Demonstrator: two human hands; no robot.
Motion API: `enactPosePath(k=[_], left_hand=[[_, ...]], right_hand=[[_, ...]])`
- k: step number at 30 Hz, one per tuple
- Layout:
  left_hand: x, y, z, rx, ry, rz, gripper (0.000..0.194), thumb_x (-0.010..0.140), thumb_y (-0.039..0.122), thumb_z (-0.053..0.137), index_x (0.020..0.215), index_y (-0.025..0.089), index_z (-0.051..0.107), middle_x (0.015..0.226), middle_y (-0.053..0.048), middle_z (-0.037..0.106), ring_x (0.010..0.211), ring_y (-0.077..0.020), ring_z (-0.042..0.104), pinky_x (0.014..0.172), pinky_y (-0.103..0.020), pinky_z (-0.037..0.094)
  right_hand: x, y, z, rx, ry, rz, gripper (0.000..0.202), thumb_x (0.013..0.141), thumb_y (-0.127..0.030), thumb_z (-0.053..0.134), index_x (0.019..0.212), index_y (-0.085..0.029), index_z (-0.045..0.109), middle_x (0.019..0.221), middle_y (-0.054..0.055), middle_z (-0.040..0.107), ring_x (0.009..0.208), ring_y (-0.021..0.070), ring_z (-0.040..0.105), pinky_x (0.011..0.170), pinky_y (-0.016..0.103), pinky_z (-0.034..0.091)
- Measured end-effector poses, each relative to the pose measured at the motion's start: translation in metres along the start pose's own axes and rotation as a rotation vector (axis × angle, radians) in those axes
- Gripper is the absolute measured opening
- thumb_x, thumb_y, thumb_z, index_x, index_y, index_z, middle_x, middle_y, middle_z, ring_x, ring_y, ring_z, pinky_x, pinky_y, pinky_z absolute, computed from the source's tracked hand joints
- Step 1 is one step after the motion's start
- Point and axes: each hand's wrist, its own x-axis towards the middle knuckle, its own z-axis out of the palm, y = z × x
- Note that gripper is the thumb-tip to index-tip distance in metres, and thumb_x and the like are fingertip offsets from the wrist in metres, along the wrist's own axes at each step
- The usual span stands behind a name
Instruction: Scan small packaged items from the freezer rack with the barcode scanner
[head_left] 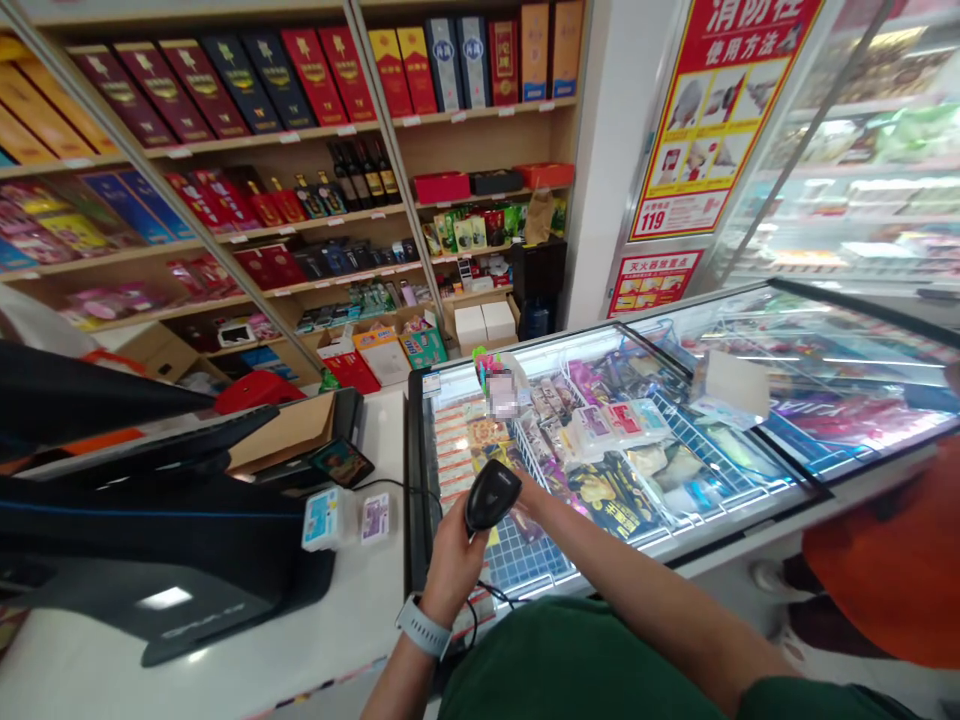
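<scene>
My left hand (452,562), with a grey watch on the wrist, is wrapped round the handle of a black barcode scanner (492,496), whose head points away from me over the freezer. A black cable hangs below it. My right hand (531,500) reaches in from the right, just behind the scanner; its fingers are mostly hidden. Both hands are over the glass top of the chest freezer (750,455). Beyond them, several clear plastic packs with coloured labels (622,420) lie on the glass. Two similar packs, one with a blue label (322,518) and one with a purple label (375,518), sit on the counter to the left.
A black checkout machine (225,570) stands on the white counter (367,610) at left. An open cardboard box (285,435) is behind it. A white box-like piece (731,388) rests on the freezer. A person in orange (892,560) stands at right. Stocked shelves (300,140) line the back.
</scene>
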Motion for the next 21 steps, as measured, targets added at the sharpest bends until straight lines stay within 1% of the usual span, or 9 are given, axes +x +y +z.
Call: enactPosePath(k=[2, 6, 10, 14, 16, 21], left_hand=[[0.000, -0.001, 0.003, 0.014, -0.002, -0.004, 0.044, 0.078, 0.011, 0.053, 0.122, 0.018, 0.053, 0.120, -0.009, 0.063, 0.115, -0.0238, 0.058, 0.100, -0.041, 0.044], [0.000, 0.001, 0.007, 0.014, -0.010, 0.018, 0.046, 0.078, 0.010, 0.053, 0.123, 0.018, 0.053, 0.121, -0.009, 0.063, 0.116, -0.0237, 0.058, 0.101, -0.041, 0.044], [0.001, 0.011, 0.010, 0.020, -0.013, 0.034, 0.045, 0.077, 0.009, 0.052, 0.121, 0.018, 0.055, 0.120, -0.008, 0.064, 0.116, -0.0233, 0.057, 0.102, -0.040, 0.043], [0.002, 0.018, 0.013, 0.034, -0.024, 0.023, 0.045, 0.076, 0.010, 0.052, 0.120, 0.018, 0.056, 0.117, -0.008, 0.065, 0.113, -0.0236, 0.059, 0.100, -0.040, 0.044], [0.002, 0.019, 0.016, 0.038, -0.027, 0.020, 0.046, 0.075, 0.009, 0.053, 0.121, 0.018, 0.055, 0.116, -0.008, 0.065, 0.112, -0.0240, 0.059, 0.100, -0.041, 0.044], [0.001, 0.018, 0.020, 0.031, -0.056, 0.016, 0.043, 0.077, 0.011, 0.053, 0.120, 0.017, 0.055, 0.117, -0.009, 0.065, 0.112, -0.0244, 0.059, 0.099, -0.041, 0.045]], right_hand=[[-0.006, -0.003, -0.015, 0.046, 0.031, 0.038, 0.024, 0.064, -0.037, 0.073, 0.076, -0.017, 0.067, 0.060, -0.001, 0.066, 0.057, 0.0134, 0.060, 0.060, 0.027, 0.050], [-0.019, -0.011, -0.044, 0.138, 0.116, 0.084, 0.026, 0.070, -0.027, 0.071, 0.094, -0.018, 0.065, 0.074, 0.002, 0.071, 0.064, 0.0133, 0.066, 0.065, 0.027, 0.052], [-0.031, -0.020, -0.068, 0.228, 0.205, 0.103, 0.023, 0.077, -0.025, 0.067, 0.098, -0.016, 0.062, 0.084, 0.007, 0.073, 0.071, 0.0156, 0.070, 0.067, 0.027, 0.054], [-0.040, -0.031, -0.088, 0.327, 0.314, 0.100, 0.018, 0.086, -0.031, 0.061, 0.095, -0.016, 0.058, 0.084, 0.008, 0.073, 0.071, 0.0158, 0.070, 0.064, 0.025, 0.056], [-0.042, -0.037, -0.097, 0.379, 0.371, 0.092, 0.021, 0.089, -0.037, 0.057, 0.093, -0.016, 0.057, 0.081, 0.008, 0.072, 0.070, 0.0156, 0.070, 0.063, 0.025, 0.056], [-0.041, -0.048, -0.116, 0.473, 0.498, 0.079, 0.034, 0.088, -0.051, 0.054, 0.091, -0.017, 0.054, 0.077, 0.007, 0.071, 0.068, 0.0155, 0.070, 0.063, 0.025, 0.058]])
